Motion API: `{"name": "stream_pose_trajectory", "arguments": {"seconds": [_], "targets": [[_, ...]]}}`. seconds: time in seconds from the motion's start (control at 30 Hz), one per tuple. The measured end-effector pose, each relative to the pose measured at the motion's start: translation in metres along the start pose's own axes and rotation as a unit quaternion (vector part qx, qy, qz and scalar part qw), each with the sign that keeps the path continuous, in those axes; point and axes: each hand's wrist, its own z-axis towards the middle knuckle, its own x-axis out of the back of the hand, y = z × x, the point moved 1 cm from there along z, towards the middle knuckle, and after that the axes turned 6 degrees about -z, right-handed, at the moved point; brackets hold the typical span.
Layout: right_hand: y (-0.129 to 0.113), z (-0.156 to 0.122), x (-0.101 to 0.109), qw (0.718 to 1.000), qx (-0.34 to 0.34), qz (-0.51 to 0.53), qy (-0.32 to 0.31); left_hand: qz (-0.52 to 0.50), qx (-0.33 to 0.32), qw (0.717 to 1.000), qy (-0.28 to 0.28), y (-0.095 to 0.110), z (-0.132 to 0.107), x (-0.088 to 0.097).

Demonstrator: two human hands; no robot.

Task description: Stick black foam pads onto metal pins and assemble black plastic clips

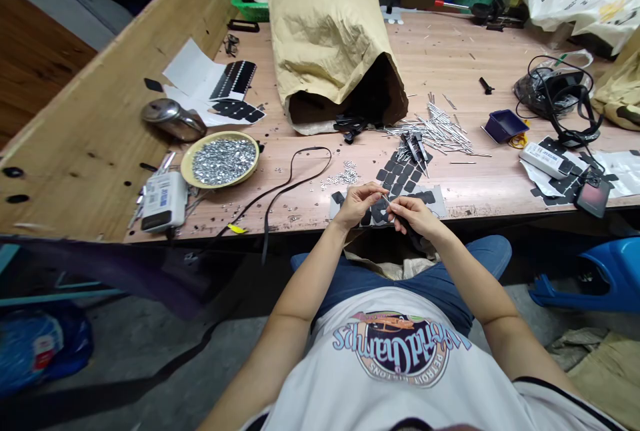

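Just over the table's front edge, my left hand (364, 204) and my right hand (413, 214) come close together, fingers pinched. A thin metal rod (386, 198) runs between their fingertips, its far end at my left thumb and finger. Whether a small metal piece is also pinched there is too small to tell. Something dark shows under my right palm, mostly hidden. Beneath the hands lies a sheet of black adhesive pads (396, 178). Black clip-like parts with metal pins (414, 148) rest on its upper end. Small loose metal pieces (345, 174) are scattered left of it.
A yellow bowl of small metal pieces (186, 166) stands left, beside a white box (165, 199). Behind are an open brown paper sack (325, 31) and a pile of metal rods (443, 128). To the right are a dark blue tray (505, 126) and a cabled headset (570, 104).
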Motion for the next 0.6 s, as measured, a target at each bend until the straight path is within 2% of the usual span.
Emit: {"name": "stream_pose_trajectory", "arguments": {"seconds": [0.2,0.33,0.5,0.6], "targets": [[0.0007,-0.0003,-0.0013,0.999,0.014,-0.025,0.041,-0.029,0.03,0.998,0.053,-0.007,0.0019,-0.0062],[0.0043,-0.0002,-0.0003,0.998,0.018,-0.033,0.058,-0.037,0.047,0.996,0.068,-0.0088,0.0027,-0.0081],[0.0062,-0.0017,0.002,0.998,0.008,-0.035,0.057,-0.02,0.032,0.998,0.041,-0.0074,0.0023,-0.0027],[0.007,-0.001,0.0018,0.998,0.006,-0.026,0.053,-0.026,0.063,0.998,0.015,-0.007,0.0037,-0.0016]]}}
